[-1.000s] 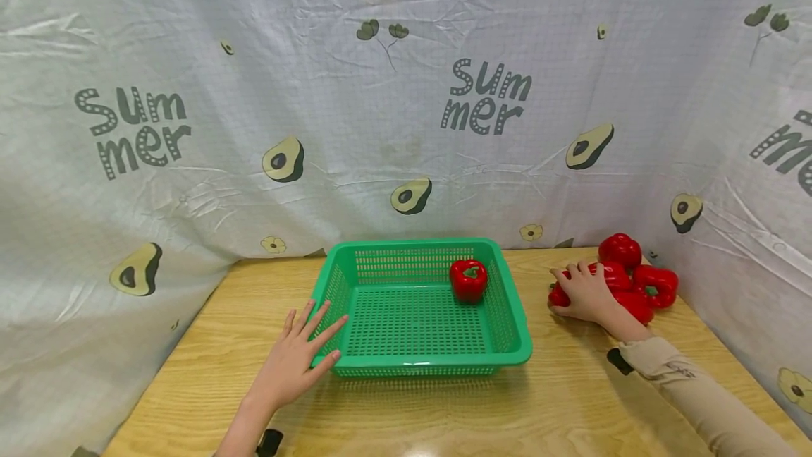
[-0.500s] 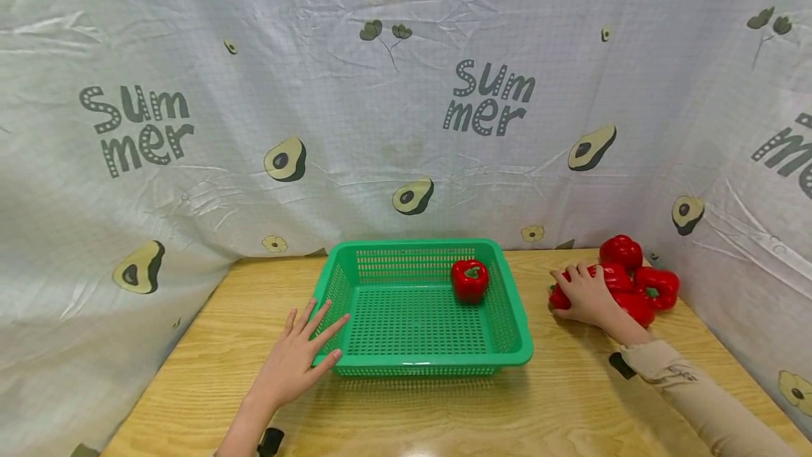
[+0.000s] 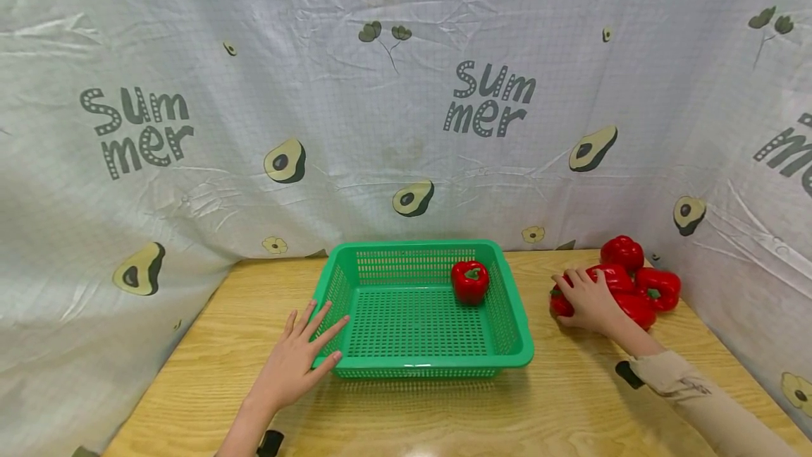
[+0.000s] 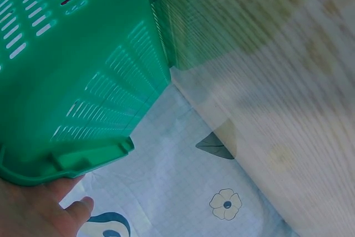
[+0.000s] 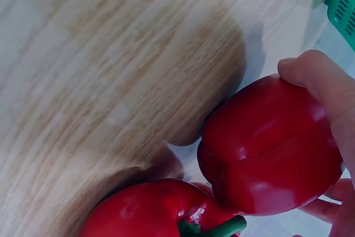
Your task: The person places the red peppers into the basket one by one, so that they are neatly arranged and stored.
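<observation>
The left hand, fingers spread wide, rests on the left side of the basket, probably steadying it. One pepper stands inside, stem up; the right hand holds another pepper between thumb and fingers, likely for control, beside the pile.

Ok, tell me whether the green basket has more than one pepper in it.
No, the head view shows a single red pepper inside the green basket, toward its far right corner.
</observation>
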Available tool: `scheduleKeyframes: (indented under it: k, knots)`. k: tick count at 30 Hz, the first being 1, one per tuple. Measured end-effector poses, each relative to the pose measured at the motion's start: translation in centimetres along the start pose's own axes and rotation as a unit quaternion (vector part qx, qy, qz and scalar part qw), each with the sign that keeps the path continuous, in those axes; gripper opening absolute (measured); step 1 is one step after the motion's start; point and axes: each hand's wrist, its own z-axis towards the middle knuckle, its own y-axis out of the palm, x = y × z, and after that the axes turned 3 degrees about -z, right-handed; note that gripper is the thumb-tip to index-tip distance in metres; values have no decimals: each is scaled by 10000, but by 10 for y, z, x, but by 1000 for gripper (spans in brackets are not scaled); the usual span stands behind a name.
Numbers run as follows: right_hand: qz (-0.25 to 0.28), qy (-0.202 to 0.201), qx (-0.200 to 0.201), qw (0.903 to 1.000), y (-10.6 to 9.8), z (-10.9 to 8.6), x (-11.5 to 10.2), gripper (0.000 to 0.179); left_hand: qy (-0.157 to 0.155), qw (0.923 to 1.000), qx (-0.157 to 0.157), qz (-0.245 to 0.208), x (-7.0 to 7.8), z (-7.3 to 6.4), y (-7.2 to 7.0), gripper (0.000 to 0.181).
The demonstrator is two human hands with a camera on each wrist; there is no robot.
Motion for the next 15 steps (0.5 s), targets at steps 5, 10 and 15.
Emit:
scheduleKeyframes:
  k: [5,10,15]
  knots:
    - [101,24,8,9999,-1,-3,-1,70,-28,10000,-38,-24,-1,0,0,52]
    - [337,86,47,9994,-4,-7,-5,72,-21,10000,-45,-16,0,0,0,53]
    - [545,62,230,9982,-9,-8,-10,75,19,10000,-5,5,0,0,0,51]
